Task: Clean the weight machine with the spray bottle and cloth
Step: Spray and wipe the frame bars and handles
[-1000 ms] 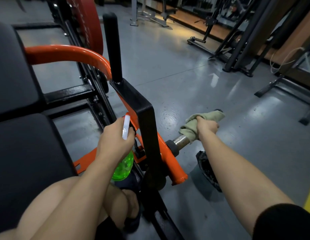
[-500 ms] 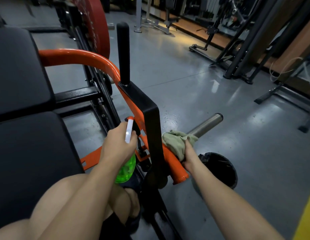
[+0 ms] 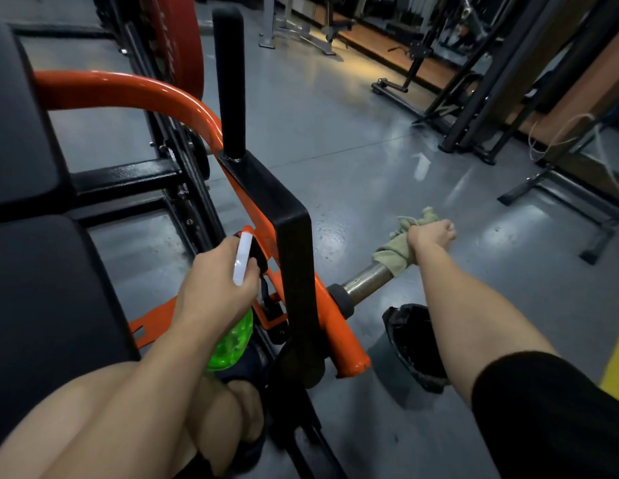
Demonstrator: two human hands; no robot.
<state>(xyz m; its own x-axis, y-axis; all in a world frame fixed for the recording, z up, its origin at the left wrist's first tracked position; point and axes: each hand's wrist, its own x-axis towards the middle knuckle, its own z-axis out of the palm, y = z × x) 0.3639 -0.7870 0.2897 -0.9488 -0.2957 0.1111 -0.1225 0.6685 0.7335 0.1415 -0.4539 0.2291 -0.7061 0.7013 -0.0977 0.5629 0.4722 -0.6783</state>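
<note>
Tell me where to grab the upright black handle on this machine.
Wrap a hand round the black handle at mid-length, coming from its right: it stands upright and round, open floor lies on that side, while the orange tube curves in at its left.

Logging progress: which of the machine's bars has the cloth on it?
The bare steel peg jutting out low on the right; the right hand grips the cloth round it. The orange tube and black handle carry none.

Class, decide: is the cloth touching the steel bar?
Touching. The head view shows the cloth wrapped round the steel bar, gripped by the right hand.
</note>
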